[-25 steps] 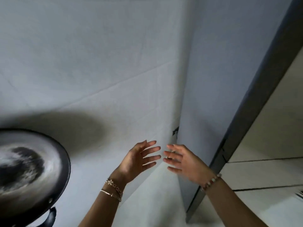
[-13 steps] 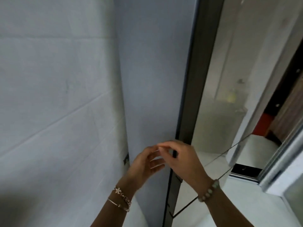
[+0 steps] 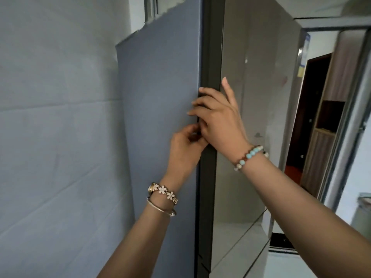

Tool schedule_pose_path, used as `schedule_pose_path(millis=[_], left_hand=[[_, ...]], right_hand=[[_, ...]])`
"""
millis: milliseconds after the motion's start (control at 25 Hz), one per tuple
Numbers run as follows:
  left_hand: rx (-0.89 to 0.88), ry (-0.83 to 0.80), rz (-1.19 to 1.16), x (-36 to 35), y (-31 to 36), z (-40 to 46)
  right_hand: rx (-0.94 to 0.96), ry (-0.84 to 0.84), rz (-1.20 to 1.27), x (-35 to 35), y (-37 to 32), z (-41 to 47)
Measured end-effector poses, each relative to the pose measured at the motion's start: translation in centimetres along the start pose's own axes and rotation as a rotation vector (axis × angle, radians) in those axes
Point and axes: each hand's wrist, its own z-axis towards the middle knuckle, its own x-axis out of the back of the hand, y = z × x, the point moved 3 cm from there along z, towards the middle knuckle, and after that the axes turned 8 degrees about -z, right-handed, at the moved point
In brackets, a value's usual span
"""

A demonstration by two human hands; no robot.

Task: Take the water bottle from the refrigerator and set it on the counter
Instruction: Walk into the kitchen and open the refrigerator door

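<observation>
A tall refrigerator stands before me, its grey side panel (image 3: 160, 101) on the left and its glossy reflective door (image 3: 251, 87) on the right. The door is closed. A dark vertical door edge (image 3: 210, 57) runs between them. My right hand (image 3: 218, 117) has its fingers curled around that dark edge at mid height, thumb raised against the glossy front. My left hand (image 3: 184, 145) is just below it, fingertips hooked at the same edge. No water bottle is in view.
A pale tiled wall (image 3: 56, 117) fills the left, close beside the refrigerator. On the right is a metal door frame (image 3: 345, 125) with a dark doorway (image 3: 309, 109) and a wooden cabinet (image 3: 325, 137) beyond it. A grey container (image 3: 364, 213) sits at the far right edge.
My view swung up and right from the wall and a dark pan to the refrigerator. Both hands rose from open in the air to gripping the door's dark edge.
</observation>
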Motion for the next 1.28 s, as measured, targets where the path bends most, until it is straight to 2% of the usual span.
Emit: schedule_pose_path(millis=[280, 400, 560, 720, 1040, 1200, 1280], left_hand=[[0.076, 0.019, -0.136, -0.3, -0.4, -0.5], [0.018, -0.003, -0.098, -1.5, 0.1, -1.3], [-0.151, -0.082, 0.019, -4.7, 2.2, -2.6], [-0.316, -0.132, 0.059, -9.9, 4.8, -5.0], [-0.347, -0.075, -0.064, -23.6, 8.6, -10.3], [-0.327, -0.045, -0.029, -31.7, 10.5, -12.5], [-0.327, -0.080, 0.111, -36.1, 11.2, -13.6]], right_hand=[[-0.047, 0.047, 0.073, -0.1, -0.9, 0.3], [-0.060, 0.087, 0.064, 1.6, -0.2, -0.7], [-0.084, 0.127, -0.011, 5.8, 1.9, -3.4], [-0.177, 0.199, -0.055, 11.1, 5.2, -6.7], [-0.318, 0.320, -0.138, 21.7, 14.4, -14.1], [-0.494, 0.292, -0.033, 26.5, 21.0, -18.2], [-0.637, 0.251, 0.074, 28.4, 25.2, -20.4]])
